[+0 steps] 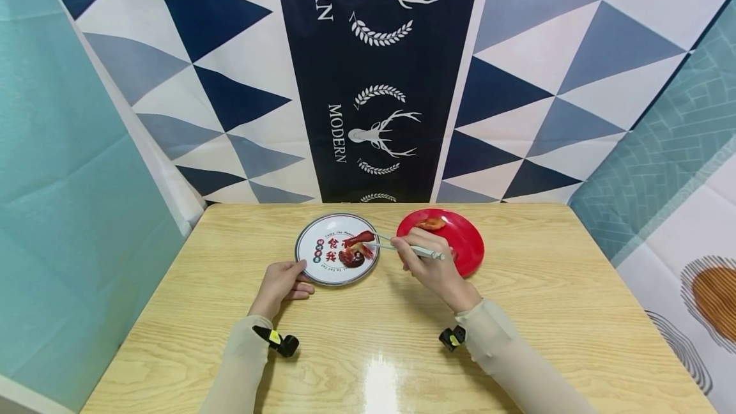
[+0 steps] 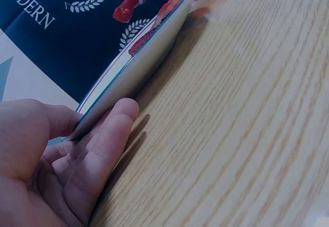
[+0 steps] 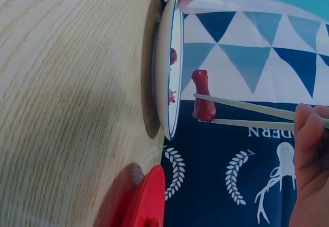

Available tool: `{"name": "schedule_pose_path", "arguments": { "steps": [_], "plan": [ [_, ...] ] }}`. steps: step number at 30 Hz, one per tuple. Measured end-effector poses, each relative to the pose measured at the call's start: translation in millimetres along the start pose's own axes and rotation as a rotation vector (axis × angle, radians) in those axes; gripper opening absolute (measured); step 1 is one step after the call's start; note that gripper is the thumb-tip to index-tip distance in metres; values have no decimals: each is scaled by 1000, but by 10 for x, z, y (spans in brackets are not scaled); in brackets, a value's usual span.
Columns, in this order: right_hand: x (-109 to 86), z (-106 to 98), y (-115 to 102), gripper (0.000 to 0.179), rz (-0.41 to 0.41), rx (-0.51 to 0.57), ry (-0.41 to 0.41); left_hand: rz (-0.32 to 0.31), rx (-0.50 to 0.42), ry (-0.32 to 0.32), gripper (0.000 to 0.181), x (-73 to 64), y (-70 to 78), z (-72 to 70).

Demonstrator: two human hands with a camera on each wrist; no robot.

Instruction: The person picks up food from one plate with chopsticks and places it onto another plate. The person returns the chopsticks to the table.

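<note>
Head view: chopsticks point(image 3: 247, 106) hold a red drumstick-shaped piece point(image 3: 204, 106) aloft

Right-hand point(image 1: 428, 267) fingers grip the chopsticks; their tips pinch the piece above the white plate point(image 1: 315, 234), clear of the food pieces point(image 1: 351, 259) lying there. Left-hand point(image 1: 284, 283) fingers pinch that plate's near-left rim, thumb over it, other fingers beneath. Just right, a red plate point(image 1: 473, 245) bears more food point(image 1: 431, 223). Both plates occupy the wooden table's point(image 1: 230, 241) far side.

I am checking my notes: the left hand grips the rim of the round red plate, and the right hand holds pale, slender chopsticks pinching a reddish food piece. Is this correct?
One colour is wrong: the head view shows the left hand gripping the rim of the round white plate. The rest stands.
</note>
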State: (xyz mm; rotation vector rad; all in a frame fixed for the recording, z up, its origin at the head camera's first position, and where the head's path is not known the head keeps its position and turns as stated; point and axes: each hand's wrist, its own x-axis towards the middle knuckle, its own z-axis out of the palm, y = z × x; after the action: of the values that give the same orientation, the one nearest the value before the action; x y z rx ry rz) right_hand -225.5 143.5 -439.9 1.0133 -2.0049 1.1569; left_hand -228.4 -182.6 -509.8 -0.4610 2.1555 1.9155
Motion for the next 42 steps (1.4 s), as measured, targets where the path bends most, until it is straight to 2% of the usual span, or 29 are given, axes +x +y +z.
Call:
{"name": "schedule_pose_path", "arguments": {
  "steps": [8, 18, 42],
  "plan": [
    [8, 27, 22, 29, 2, 32, 7, -3, -3, -5, 39, -19, 24, -13],
    [15, 55, 11, 20, 6, 14, 10, -12, -9, 0, 40, -30, 31, -6],
    [20, 122, 52, 25, 14, 12, 8, -5, -11, -6, 39, -23, 42, -2]
  ]
}}
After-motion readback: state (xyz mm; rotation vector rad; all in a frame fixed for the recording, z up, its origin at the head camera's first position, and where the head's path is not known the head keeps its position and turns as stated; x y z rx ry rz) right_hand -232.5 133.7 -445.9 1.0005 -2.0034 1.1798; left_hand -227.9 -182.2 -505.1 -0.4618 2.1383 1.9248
